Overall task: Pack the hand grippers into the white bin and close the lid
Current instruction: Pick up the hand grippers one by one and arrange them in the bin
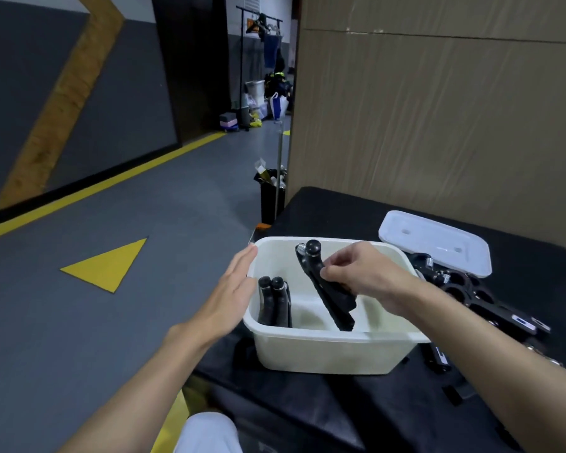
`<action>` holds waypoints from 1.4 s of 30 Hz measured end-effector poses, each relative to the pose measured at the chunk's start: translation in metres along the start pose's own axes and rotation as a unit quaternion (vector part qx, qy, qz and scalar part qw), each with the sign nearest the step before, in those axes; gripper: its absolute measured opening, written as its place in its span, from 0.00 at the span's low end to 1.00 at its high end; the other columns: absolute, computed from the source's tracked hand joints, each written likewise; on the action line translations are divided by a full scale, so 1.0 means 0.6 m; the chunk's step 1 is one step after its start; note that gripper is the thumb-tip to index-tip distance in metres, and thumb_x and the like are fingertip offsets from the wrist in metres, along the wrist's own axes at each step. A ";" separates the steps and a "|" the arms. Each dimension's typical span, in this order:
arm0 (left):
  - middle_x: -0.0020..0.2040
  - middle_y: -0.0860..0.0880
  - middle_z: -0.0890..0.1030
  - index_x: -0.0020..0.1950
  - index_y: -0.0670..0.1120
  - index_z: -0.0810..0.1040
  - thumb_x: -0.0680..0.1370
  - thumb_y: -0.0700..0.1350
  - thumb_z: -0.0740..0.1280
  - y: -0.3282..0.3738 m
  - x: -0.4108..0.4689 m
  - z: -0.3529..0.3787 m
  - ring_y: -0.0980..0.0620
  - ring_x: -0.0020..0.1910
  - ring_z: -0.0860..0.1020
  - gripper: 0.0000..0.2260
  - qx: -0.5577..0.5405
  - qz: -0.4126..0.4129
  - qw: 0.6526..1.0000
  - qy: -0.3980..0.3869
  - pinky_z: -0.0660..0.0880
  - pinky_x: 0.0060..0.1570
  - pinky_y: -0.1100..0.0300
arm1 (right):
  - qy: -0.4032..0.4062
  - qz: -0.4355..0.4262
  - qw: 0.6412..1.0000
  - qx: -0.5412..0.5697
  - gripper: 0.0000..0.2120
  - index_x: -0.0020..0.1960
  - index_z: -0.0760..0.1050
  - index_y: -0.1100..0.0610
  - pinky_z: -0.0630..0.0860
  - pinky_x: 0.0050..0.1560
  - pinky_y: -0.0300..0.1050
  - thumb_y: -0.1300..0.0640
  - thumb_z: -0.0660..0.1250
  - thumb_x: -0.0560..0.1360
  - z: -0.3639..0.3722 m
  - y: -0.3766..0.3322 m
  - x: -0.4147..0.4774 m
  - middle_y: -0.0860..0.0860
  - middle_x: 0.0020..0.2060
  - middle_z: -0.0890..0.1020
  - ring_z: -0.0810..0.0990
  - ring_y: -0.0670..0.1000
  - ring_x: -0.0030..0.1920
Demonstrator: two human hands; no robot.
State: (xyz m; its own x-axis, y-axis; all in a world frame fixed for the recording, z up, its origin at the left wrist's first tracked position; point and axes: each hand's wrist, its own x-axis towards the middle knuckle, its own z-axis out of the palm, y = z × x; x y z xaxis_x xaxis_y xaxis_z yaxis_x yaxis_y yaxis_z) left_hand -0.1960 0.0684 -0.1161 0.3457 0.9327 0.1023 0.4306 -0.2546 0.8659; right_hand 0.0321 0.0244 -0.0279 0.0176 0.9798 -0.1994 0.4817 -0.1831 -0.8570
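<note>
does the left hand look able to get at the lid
Probably not easily: the left hand sits at the left wall of the white bin, while the lid lies beyond its far right corner, past the right hand.

White bin: one. White lid: one. Hand grippers inside bin: two. These are upright gripper, two knobbed handles showing, and tilted gripper. Black heap of further grippers right of bin: overlapping, count unclear. Hands: two, left hand, right hand. Yellow floor triangle: one.
</note>
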 end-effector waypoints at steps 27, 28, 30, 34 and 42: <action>0.79 0.60 0.55 0.80 0.48 0.54 0.75 0.47 0.48 -0.020 0.008 0.008 0.68 0.75 0.53 0.31 -0.002 0.018 1.000 0.014 0.52 0.76 0.63 | -0.127 0.184 0.971 -0.089 0.13 0.58 0.76 0.68 0.84 0.39 0.48 0.60 0.67 0.77 0.101 0.057 0.113 0.59 0.43 0.82 0.82 0.54 0.32; 0.79 0.60 0.55 0.80 0.48 0.54 0.75 0.47 0.48 -0.020 0.007 0.008 0.68 0.75 0.53 0.31 -0.002 0.017 1.000 0.015 0.52 0.76 0.64 | -0.134 0.191 0.970 -0.074 0.14 0.58 0.76 0.66 0.83 0.39 0.47 0.58 0.68 0.76 0.101 0.056 0.113 0.59 0.44 0.83 0.83 0.54 0.33; 0.79 0.59 0.55 0.80 0.48 0.54 0.75 0.47 0.48 -0.019 0.008 0.008 0.68 0.76 0.53 0.32 0.000 0.018 1.000 0.016 0.52 0.76 0.63 | -0.150 0.214 0.965 -0.026 0.14 0.58 0.76 0.64 0.82 0.38 0.47 0.58 0.70 0.76 0.106 0.054 0.113 0.58 0.44 0.83 0.83 0.54 0.35; 0.80 0.58 0.54 0.81 0.47 0.54 0.75 0.47 0.48 -0.018 0.007 0.008 0.67 0.76 0.52 0.32 0.003 0.018 1.000 0.014 0.52 0.76 0.63 | -0.153 0.293 0.935 0.130 0.07 0.54 0.74 0.63 0.78 0.41 0.51 0.66 0.68 0.76 0.125 0.057 0.120 0.59 0.47 0.81 0.81 0.57 0.43; 0.80 0.58 0.54 0.80 0.47 0.54 0.75 0.47 0.48 -0.017 0.007 0.009 0.67 0.76 0.53 0.32 0.013 0.023 1.000 0.016 0.51 0.75 0.65 | -0.159 0.294 0.931 0.146 0.06 0.47 0.74 0.60 0.71 0.29 0.43 0.70 0.64 0.77 0.150 0.068 0.135 0.56 0.39 0.79 0.77 0.54 0.35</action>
State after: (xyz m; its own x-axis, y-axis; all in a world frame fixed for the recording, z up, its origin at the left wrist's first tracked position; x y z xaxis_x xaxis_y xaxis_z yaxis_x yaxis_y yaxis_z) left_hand -0.1946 0.0732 -0.1268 0.3390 0.9276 0.1569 0.4375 -0.3031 0.8466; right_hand -0.0258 0.0890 -0.1216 -0.0788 0.6380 -0.7660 0.2104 -0.7404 -0.6384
